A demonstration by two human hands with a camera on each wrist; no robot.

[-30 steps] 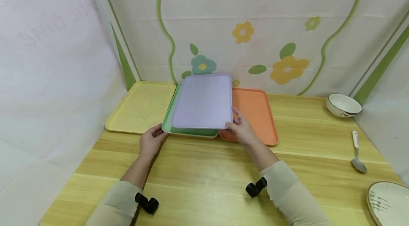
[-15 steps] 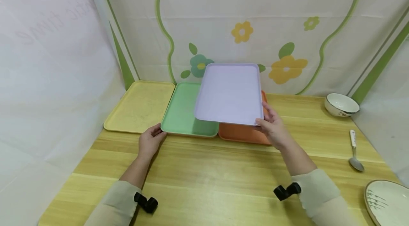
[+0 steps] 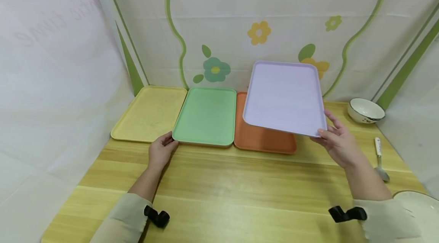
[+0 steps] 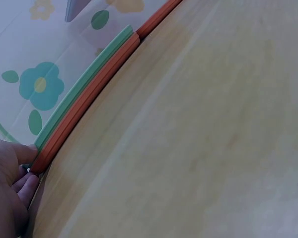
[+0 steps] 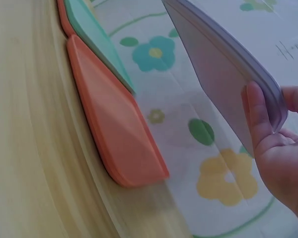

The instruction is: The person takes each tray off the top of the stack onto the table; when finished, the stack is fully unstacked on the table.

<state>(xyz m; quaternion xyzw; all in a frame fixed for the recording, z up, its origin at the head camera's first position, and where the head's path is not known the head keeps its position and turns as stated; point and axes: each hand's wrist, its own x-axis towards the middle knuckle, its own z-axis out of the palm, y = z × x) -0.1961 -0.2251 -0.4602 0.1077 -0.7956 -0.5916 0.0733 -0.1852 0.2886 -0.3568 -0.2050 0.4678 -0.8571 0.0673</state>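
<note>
My right hand (image 3: 337, 142) holds a lilac tray (image 3: 284, 98) by its near right corner, raised over an orange tray (image 3: 262, 140). In the right wrist view, the thumb and fingers pinch the lilac tray (image 5: 218, 74) from both faces. My left hand (image 3: 162, 151) grips the near left corner of the green tray (image 3: 205, 117). The left wrist view shows another orange tray (image 4: 89, 101) directly beneath the green one, with the left fingers at both rims. Part of the orange tray on the right is hidden behind the lilac tray.
A yellow tray (image 3: 151, 113) lies left of the green one. On the right are a white bowl (image 3: 366, 110), a spoon (image 3: 378, 151) with a white handle, and a plate (image 3: 420, 212) partly covered by the right sleeve. A flowered cloth (image 3: 219, 14) hangs behind the wooden table (image 3: 240, 197).
The right hand has lifted the lilac tray off the green tray and carried it right, over the orange tray. The left hand has stayed at the green tray's corner.
</note>
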